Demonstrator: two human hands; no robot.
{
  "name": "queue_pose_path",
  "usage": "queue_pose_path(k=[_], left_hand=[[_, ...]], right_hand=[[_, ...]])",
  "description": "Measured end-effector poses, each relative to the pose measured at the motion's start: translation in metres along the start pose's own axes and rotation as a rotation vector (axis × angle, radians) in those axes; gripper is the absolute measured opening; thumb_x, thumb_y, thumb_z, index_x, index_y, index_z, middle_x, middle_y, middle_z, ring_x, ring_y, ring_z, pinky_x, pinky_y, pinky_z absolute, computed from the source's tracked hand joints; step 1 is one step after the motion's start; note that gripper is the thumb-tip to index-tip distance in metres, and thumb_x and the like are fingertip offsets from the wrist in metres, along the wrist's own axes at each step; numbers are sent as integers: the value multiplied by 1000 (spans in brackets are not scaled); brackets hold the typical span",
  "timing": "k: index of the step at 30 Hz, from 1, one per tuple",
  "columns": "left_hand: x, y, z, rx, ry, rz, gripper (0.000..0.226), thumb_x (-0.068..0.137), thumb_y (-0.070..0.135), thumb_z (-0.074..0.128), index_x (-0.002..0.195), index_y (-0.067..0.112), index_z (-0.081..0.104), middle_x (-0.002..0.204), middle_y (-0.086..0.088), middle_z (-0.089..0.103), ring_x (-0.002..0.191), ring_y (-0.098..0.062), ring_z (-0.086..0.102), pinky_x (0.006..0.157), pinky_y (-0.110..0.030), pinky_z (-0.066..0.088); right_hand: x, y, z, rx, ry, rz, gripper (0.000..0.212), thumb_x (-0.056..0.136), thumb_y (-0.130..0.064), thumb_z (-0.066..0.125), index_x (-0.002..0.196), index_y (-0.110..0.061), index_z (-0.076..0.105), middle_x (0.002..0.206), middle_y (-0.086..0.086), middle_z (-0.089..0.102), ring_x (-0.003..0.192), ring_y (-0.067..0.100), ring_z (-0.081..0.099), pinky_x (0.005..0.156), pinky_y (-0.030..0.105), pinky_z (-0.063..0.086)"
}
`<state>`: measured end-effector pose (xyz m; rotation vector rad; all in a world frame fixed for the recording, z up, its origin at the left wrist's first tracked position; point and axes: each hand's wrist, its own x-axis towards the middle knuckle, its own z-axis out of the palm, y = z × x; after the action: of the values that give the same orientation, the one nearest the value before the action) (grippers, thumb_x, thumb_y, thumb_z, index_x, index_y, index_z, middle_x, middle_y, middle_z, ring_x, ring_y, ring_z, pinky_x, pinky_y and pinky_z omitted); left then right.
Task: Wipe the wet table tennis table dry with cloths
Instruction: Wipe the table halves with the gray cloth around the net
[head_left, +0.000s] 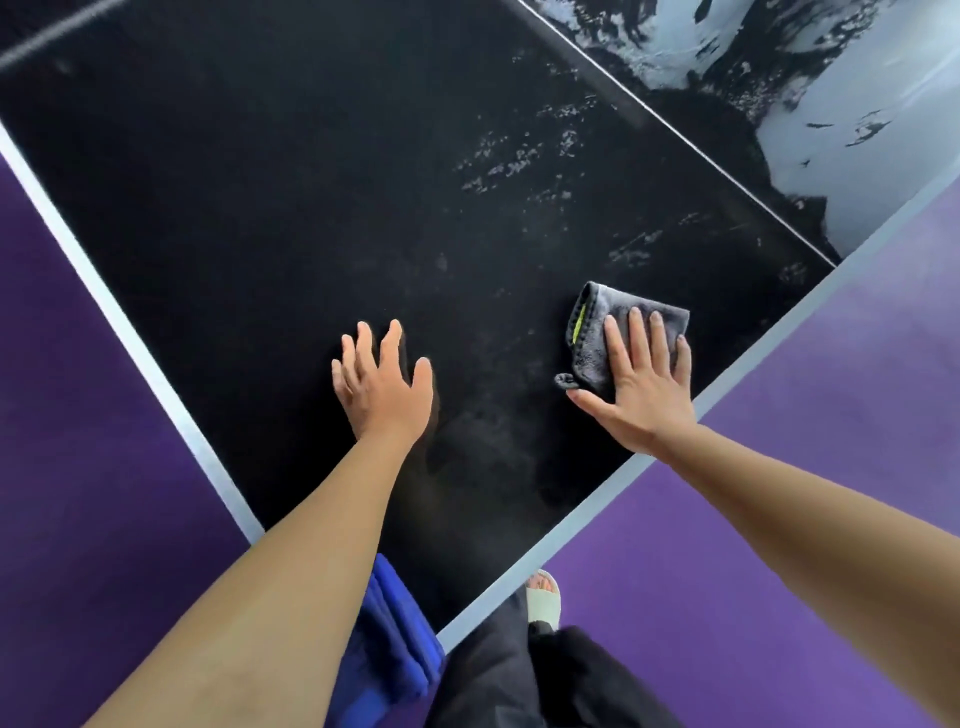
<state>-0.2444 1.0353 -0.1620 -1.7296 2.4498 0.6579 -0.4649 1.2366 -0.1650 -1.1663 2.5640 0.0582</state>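
Left hand (382, 387) reaches out over a folded blue cloth (387, 649) on the near corner at 6 o'clock. Its fingers are spread and straight and hold nothing, and I cannot tell if it rests on the black table tennis table (260, 208) or hovers just above. Right hand (641, 387), at 3 o'clock of it, presses flat with straight fingers on a small folded grey microfibre cloth with a yellow-green tag (602, 332), close to the pale end edge. The trouble I foresee: so small a cloth may soak through and only smear water. Pushed toward 4 o'clock, it could slide off onto the purple floor (779, 545). My bare left palm may also print the damp top. Near me the table looks dull and mostly wiped. Streaky beads of water (514, 156) lie at 12 o'clock. Beyond the thin white line (670, 127), at 1 o'clock, a broad shining puddle (852, 171) is not yet wiped.
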Motion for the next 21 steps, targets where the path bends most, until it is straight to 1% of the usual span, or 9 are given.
queue_pose_path(k=[3,6,8,10,12,14,16,19,21], left_hand=[[-21,-1,-57,-357,-89,-41,45,99,34,55,143,24,52,157,-3,40,148,-22,30,123,-48,18],[-92,-25,-109,-432,113,0,33,95,25,60,127,24,63,135,10,59,130,-14,50,116,-49,34],[-153,-53,-120,-452,178,-133,31,94,28,63,126,29,63,130,16,55,128,-12,48,113,-47,37],[-212,-78,-113,-555,155,-387,42,91,37,68,131,36,56,139,14,47,132,-13,42,112,-43,38],[-257,-92,-94,-688,64,-615,60,88,43,72,141,38,46,150,10,39,137,-15,38,106,-38,38],[-284,-96,-72,-791,-53,-745,78,86,43,76,151,33,35,154,8,35,137,-16,39,102,-34,36],[-295,-96,-54,-880,-126,-803,87,85,41,78,155,28,28,147,10,42,129,-16,47,99,-31,36],[-287,-96,-33,-944,-133,-840,65,81,37,82,134,22,49,128,5,64,110,-13,62,86,-30,47],[-280,-97,-23,-948,-98,-859,54,78,32,84,122,20,55,115,3,68,101,-15,66,82,-32,53]], right_hand=[[-33,-9,5,-8,-53,-121,100,79,-86,20,156,-34,-15,164,1,-22,147,19,-32,121,50,-13],[-60,-13,10,-26,-110,-238,105,73,-90,17,156,-34,-15,165,2,-22,146,19,-34,120,50,-15],[-65,-12,8,4,-145,-284,111,67,-95,16,157,-36,-9,166,0,-19,146,16,-34,119,45,-18],[-59,-6,1,82,-165,-315,110,65,-96,16,157,-38,5,167,-2,-8,149,13,-26,118,41,-16],[-51,1,-7,152,-114,-347,98,71,-91,19,152,-37,26,165,0,11,152,14,-7,119,42,-3],[-51,2,-4,145,-8,-353,88,78,-83,22,147,-32,37,161,3,23,152,19,6,118,44,7],[-57,-7,9,94,54,-295,83,82,-79,24,150,-31,33,163,4,21,153,19,4,119,47,6],[-63,-28,21,68,47,-137,82,87,-79,22,156,-35,15,167,0,7,153,15,-9,120,49,-2],[-63,-41,18,83,18,-82,84,86,-81,23,157,-37,7,167,1,0,152,15,-13,120,50,-4]])
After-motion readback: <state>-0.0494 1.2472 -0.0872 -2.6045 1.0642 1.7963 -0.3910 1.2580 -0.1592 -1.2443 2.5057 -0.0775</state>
